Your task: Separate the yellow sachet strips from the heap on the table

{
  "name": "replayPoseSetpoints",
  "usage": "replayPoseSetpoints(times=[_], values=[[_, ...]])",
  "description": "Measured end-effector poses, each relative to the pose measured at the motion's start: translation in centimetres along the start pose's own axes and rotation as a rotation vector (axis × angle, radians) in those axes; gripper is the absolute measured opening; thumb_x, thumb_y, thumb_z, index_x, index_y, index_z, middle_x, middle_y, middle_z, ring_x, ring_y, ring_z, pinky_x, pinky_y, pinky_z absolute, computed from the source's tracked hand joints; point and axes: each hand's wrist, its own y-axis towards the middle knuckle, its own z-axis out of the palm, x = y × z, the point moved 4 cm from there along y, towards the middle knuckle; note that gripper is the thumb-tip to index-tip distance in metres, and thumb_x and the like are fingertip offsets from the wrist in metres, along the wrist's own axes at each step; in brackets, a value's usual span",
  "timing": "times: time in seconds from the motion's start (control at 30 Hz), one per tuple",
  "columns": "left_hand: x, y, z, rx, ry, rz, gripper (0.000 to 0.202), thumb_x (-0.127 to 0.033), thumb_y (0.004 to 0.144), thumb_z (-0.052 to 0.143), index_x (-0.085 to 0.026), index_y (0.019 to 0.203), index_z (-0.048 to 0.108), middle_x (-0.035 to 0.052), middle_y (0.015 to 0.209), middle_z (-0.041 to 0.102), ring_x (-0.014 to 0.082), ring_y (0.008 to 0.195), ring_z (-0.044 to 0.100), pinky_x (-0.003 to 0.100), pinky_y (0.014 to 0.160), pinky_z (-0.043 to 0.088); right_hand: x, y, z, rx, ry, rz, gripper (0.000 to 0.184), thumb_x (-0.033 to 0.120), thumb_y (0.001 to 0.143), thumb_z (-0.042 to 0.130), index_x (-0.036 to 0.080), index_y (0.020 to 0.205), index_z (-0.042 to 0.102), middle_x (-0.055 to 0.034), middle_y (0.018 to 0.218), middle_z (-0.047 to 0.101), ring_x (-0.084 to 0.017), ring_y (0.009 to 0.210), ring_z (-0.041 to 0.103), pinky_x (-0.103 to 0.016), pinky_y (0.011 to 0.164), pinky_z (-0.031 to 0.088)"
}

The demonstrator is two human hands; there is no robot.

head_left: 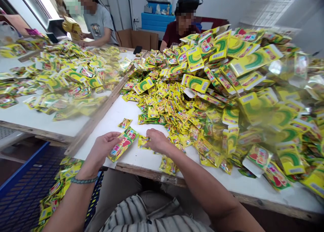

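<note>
My left hand [107, 146] is closed on a yellow and green printed box [124, 144], holding it tilted above the white tabletop near the front edge. Just right of the box, my right hand [157, 140] pinches a small yellow sachet [143, 142] between thumb and fingers. Another small sachet [125, 123] lies on the table beyond the box. A heap of small sachets [174, 107] spreads beyond and to the right of my right hand. Several sachets [168, 165] lie at the table's front edge, below my right wrist.
A big pile of printed boxes [194, 83] covers the right side. A wooden strip [101, 108] divides the table, with more packets [73, 76] on its left. A blue crate [22, 174] with packets stands below left. Two people sit across the table.
</note>
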Motion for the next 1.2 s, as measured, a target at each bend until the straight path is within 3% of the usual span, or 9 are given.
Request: replayPoseSetpoints(times=[0.1, 0.17, 0.27, 0.47, 0.63, 0.73, 0.8, 0.97, 1.2], values=[[0.1, -0.1, 0.8, 0.039, -0.049, -0.065, 0.063, -0.052, 0.033, 0.091, -0.014, 0.079, 0.070, 0.0023, 0.065, 0.072, 0.0152, 0.054, 0.063, 0.024, 0.051, 0.048, -1.6, 0.7, -1.2, -0.164, 0.359, 0.094, 0.017, 0.031, 0.078, 0.071, 0.021, 0.079, 0.057, 0.0035, 0.070, 0.055, -0.012, 0.059, 0.048, -0.023, 0.056, 0.038], [0.0, -0.2, 1.6, 0.065, -0.063, -0.066, 0.063, -0.050, 0.035, 0.092, -0.013, 0.081, 0.070, 0.0021, 0.066, 0.072, 0.0152, 0.057, 0.064, 0.024, 0.054, 0.048, -2.3, 1.1, -1.7, -0.290, 0.654, 0.086, 0.024, 0.039, 0.078, 0.068, 0.021, 0.079, 0.053, 0.0048, 0.069, 0.051, -0.011, 0.056, 0.045, -0.023, 0.054, 0.041], [-0.1, -0.4, 2.8, 0.115, -0.106, -0.053, 0.062, -0.048, 0.040, 0.091, -0.014, 0.087, 0.071, 0.0024, 0.070, 0.073, 0.0152, 0.060, 0.065, 0.025, 0.057, 0.050, -2.3, 1.5, -1.1, -0.318, 0.890, 0.069, 0.036, 0.051, 0.072, 0.069, 0.022, 0.078, 0.049, 0.0049, 0.069, 0.049, -0.011, 0.056, 0.047, -0.024, 0.053, 0.045], [-0.1, -1.0, 4.5, 0.197, -0.155, -0.002, 0.058, -0.046, 0.046, 0.091, -0.013, 0.090, 0.071, 0.0043, 0.077, 0.076, 0.0169, 0.067, 0.068, 0.026, 0.064, 0.053, -1.8, 1.6, 0.2, -0.250, 0.882, 0.031, 0.037, 0.050, 0.067, 0.074, 0.021, 0.072, 0.051, 0.0057, 0.062, 0.049, -0.011, 0.056, 0.045, -0.023, 0.054, 0.036], [0.3, -1.3, 5.7, 0.286, -0.231, -0.023, 0.055, -0.039, 0.052, 0.091, -0.016, 0.098, 0.071, 0.0045, 0.090, 0.078, 0.0183, 0.074, 0.071, 0.027, 0.069, 0.056, -1.0, 0.9, -0.7, -0.373, 0.780, 0.077, 0.032, 0.047, 0.074, 0.071, 0.020, 0.071, 0.055, 0.0026, 0.068, 0.057, -0.014, 0.065, 0.053, -0.025, 0.061, 0.040], [0.8, -1.0, 5.5, 0.247, -0.296, -0.051, 0.054, -0.036, 0.054, 0.091, -0.016, 0.100, 0.070, 0.0047, 0.090, 0.078, 0.0191, 0.074, 0.072, 0.027, 0.067, 0.057, 0.1, 0.1, -1.8, -0.414, 0.492, -0.041, 0.019, 0.034, 0.078, 0.073, 0.020, 0.071, 0.063, -0.0017, 0.082, 0.066, -0.018, 0.085, 0.056, -0.030, 0.079, 0.043], [0.9, -0.9, 5.2, 0.229, -0.320, -0.049, 0.053, -0.034, 0.055, 0.091, -0.016, 0.100, 0.070, 0.0046, 0.089, 0.079, 0.0186, 0.073, 0.073, 0.026, 0.066, 0.057, 0.7, -0.2, -2.2, -0.360, 0.379, -0.145, 0.015, 0.027, 0.081, 0.072, 0.019, 0.070, 0.067, -0.0035, 0.090, 0.068, -0.019, 0.094, 0.055, -0.032, 0.087, 0.041], [0.7, -0.9, 4.8, 0.236, -0.325, -0.021, 0.053, -0.032, 0.054, 0.091, -0.015, 0.100, 0.070, 0.0041, 0.087, 0.079, 0.0169, 0.071, 0.072, 0.024, 0.065, 0.057, 0.8, -0.5, -2.8, -0.376, 0.418, -0.164, 0.008, 0.023, 0.086, 0.068, 0.022, 0.092, 0.073, -0.0023, 0.092, 0.071, -0.018, 0.096, 0.057, -0.032, 0.088, 0.040], [0.7, -1.1, 5.0, 0.245, -0.373, -0.020, 0.049, -0.031, 0.054, 0.092, -0.015, 0.096, 0.072, 0.0027, 0.081, 0.078, 0.0154, 0.070, 0.072, 0.021, 0.065, 0.057, 1.9, -0.8, -2.1, -0.351, 0.377, -0.164, 0.011, 0.018, 0.086, 0.067, 0.025, 0.086, 0.076, -0.0015, 0.088, 0.072, -0.019, 0.092, 0.059, -0.035, 0.087, 0.038]])
